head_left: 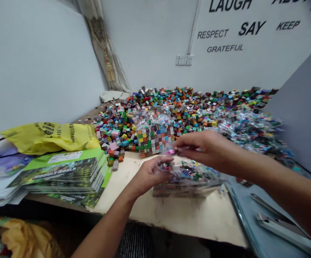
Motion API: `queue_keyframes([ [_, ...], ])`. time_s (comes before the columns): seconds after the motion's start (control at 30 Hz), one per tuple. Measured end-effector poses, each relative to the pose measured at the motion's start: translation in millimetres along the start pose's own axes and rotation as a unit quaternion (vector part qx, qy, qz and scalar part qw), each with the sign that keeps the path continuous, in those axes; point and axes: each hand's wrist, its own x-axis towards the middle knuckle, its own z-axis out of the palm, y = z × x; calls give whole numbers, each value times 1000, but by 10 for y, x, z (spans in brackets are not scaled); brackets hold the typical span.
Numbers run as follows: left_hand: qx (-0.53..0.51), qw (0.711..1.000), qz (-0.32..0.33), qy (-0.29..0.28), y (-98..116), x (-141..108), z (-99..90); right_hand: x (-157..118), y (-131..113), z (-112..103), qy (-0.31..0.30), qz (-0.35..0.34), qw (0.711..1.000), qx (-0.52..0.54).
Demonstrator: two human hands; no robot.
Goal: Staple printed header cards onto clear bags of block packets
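Note:
My left hand point(157, 175) grips the left end of a clear plastic bag point(206, 175) filled with small colourful pieces. The bag lies on top of a flat stack of printed cubes point(177, 190) at the front of the table. Above the bag's left end, my right hand point(198, 147) is closed in a pinch, with a small pink item point(171, 152) at its fingertips; blur hides its exact kind. Just behind my hands stands a block of cubes wrapped in clear film point(155, 139), its colourful faces toward me.
A large heap of loose printed cubes point(182, 104) covers the back of the table. Several filled clear bags point(252, 132) are piled at right. Stacked booklets point(64, 175) and a yellow bag point(50, 138) lie at left. A grey-white metal tool point(281, 229) rests at front right.

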Motion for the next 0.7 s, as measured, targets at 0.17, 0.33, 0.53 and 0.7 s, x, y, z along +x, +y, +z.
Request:
queue_keyframes([
  [0.17,-22,999,32,-7,80,-20,30,-106,-1,111,-11,-8,991,-135],
  [0.33,8,997,60,38,156,-42,63,-99,-8,131,-97,1,992,-76],
  [0.53,38,996,57,56,140,-35,70,-279,136,-218,-197,11,978,-60],
  [0.7,45,996,54,53,124,-33,73,-335,163,-190,-232,0,972,-46],
])
